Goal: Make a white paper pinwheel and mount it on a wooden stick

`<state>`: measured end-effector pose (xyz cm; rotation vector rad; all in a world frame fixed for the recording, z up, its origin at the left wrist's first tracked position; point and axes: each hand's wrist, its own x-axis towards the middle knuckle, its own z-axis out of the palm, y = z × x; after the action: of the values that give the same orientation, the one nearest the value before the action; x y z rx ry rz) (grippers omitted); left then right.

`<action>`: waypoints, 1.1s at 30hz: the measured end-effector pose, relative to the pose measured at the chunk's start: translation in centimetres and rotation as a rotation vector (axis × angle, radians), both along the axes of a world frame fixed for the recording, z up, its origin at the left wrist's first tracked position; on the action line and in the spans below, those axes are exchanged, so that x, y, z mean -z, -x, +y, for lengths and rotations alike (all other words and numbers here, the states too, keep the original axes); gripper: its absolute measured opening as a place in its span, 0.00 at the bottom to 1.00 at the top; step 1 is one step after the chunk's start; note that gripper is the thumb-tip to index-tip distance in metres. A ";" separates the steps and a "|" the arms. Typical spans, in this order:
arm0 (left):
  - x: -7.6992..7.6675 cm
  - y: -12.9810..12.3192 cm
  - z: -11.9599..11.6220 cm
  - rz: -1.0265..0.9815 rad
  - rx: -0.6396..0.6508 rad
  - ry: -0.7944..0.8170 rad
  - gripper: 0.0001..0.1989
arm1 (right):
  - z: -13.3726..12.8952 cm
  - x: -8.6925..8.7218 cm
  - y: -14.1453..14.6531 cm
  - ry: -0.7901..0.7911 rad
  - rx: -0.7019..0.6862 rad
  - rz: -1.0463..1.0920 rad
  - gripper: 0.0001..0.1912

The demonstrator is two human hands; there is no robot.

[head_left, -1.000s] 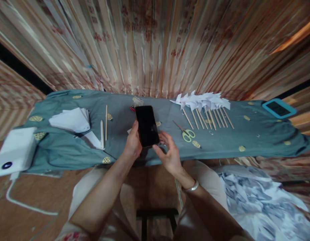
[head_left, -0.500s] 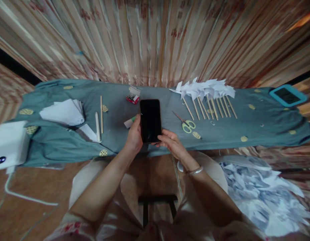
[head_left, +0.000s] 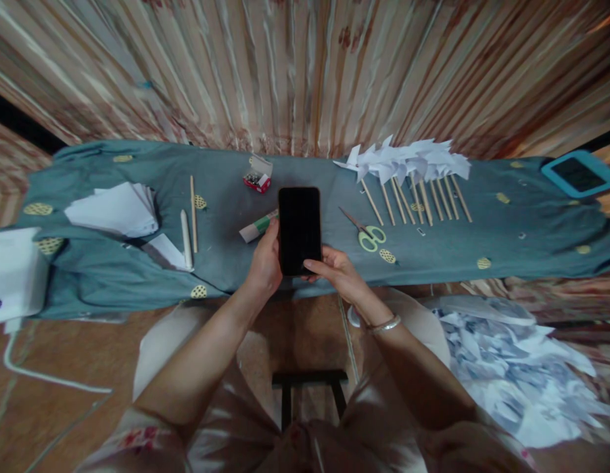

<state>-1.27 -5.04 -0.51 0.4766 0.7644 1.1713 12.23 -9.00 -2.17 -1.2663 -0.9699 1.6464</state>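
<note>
A black phone (head_left: 300, 230) with a dark screen is held upright over the front part of the cloth-covered table. My left hand (head_left: 265, 261) grips its left edge. At the lower right corner, my right hand (head_left: 338, 270) holds the phone, its thumb over the bottom of the screen. Beside my left hand lies a green and white tube (head_left: 258, 226), partly hidden behind the hand. An open red box (head_left: 258, 180) of small items stands farther back. Right of the phone are scissors (head_left: 368, 236) with green handles.
Paper pinwheels on wooden sticks (head_left: 408, 161) line the back right, with a blue-framed tablet (head_left: 580, 173) beyond. At left lie stacked paper (head_left: 115, 210), a white pen-like tool (head_left: 187, 240), a stick (head_left: 193, 213) and a white device (head_left: 16, 276). A bag of paper pieces (head_left: 516, 374) sits lower right.
The view has shifted slightly, and the table items appear higher in it. My right thumb has moved left over the phone's bottom edge. More of the tube shows.
</note>
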 end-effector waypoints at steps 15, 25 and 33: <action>0.3 -0.1 -0.1 0.016 0.010 0.043 0.18 | 0.0 0.2 0.0 -0.024 -0.034 -0.009 0.15; 0.0 -0.2 -0.1 0.004 0.011 0.066 0.17 | 0.1 0.8 0.2 -0.037 -0.011 -0.030 0.19; 0.0 -0.3 -0.1 -0.015 0.017 0.070 0.16 | 0.0 0.9 0.2 -0.034 -0.003 -0.025 0.21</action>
<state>-0.98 -5.19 -0.55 0.4149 0.7846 1.1278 12.02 -8.96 -3.07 -1.2659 -1.0111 1.6141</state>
